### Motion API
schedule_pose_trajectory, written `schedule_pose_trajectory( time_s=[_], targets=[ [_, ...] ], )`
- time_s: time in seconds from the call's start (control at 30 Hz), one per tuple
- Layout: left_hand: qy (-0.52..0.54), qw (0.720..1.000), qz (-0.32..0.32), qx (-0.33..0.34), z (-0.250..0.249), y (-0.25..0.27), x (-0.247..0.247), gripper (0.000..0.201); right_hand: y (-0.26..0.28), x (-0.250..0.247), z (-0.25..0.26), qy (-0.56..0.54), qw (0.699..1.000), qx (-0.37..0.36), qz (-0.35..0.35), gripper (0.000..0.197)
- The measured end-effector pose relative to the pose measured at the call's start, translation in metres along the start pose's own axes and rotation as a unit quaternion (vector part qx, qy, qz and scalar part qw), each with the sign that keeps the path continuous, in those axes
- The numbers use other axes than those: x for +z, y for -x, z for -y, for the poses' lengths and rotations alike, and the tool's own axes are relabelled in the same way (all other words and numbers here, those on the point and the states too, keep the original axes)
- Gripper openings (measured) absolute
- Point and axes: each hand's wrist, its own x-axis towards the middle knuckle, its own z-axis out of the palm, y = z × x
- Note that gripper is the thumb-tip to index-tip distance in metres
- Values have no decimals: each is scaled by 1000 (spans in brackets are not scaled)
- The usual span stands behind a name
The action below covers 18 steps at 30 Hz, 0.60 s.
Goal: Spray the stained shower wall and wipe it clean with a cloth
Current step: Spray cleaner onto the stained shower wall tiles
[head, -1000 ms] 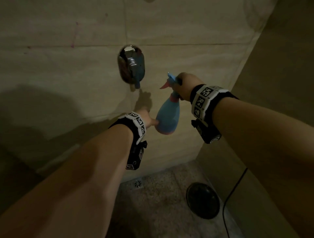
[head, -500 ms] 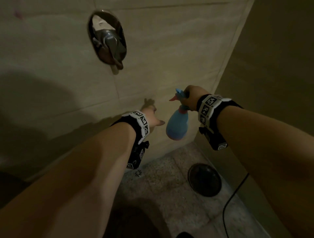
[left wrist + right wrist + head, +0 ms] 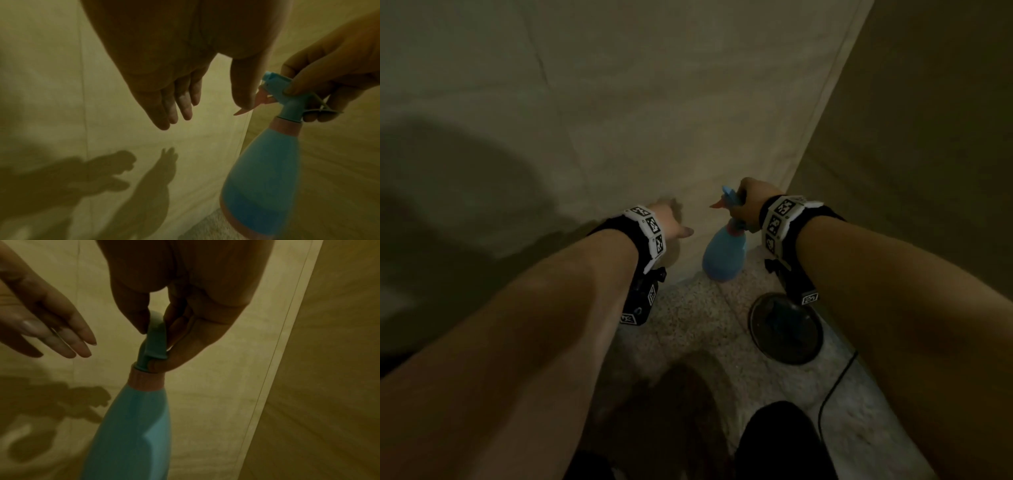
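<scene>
Shower wall point(image 3: 654, 102) fills 12 o'clock ahead; spray bottle point(image 3: 724, 253) hangs long axis vertical, nozzle toward 9 o'clock, near wall foot. Right hand point(image 3: 751, 202) grasps its trigger head; left hand point(image 3: 667, 222) at bottle's 9 o'clock, nearer wall, fingers straight, empty. No cloth visible

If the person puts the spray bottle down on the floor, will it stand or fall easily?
The spray bottle likely stands well: its body widens toward the base. It looks like light plastic, so a small push may tip it. The right hand carries it by the neck alone.
</scene>
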Motion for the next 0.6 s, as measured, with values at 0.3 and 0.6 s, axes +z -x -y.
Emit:
schedule_pose_trajectory(
  time_s=[0.3,0.6],
  targets=[
    [-18,999,28,-13,68,-101,120,85,-77,140,-49,20,1000,-5,13,32],
    [-13,999,36,-11,119,-165,207,79,-148,255,-89,7,1000,10,2,29]
  ],
)
